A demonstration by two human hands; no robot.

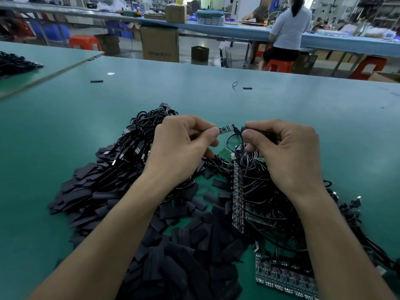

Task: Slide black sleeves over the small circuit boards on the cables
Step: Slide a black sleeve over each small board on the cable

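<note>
Work surface: green table [324, 118], its far edge crossing the upper frame and a seam to a neighbouring table at upper left. Bare surface lies across the middle band above the hands and down both sides; two stray sleeves [96, 81] [247, 88] lie on that band, well apart. The lower centre is crowded: a pile of black sleeves [173, 245] at lower left and centre, a cable bundle [149, 126] behind the left hand, and wired board panels [240, 191] under the right hand. The left hand [184, 146], fingers curled, pinches the left end of the small circuit board [227, 128] between thumb and forefinger; the board juts right, uncovered, at frame centre. The right hand [287, 152] grips a black sleeve [259, 131] between thumb and fingers, its open end just beside the board's right end; contact cannot be confirmed
</note>
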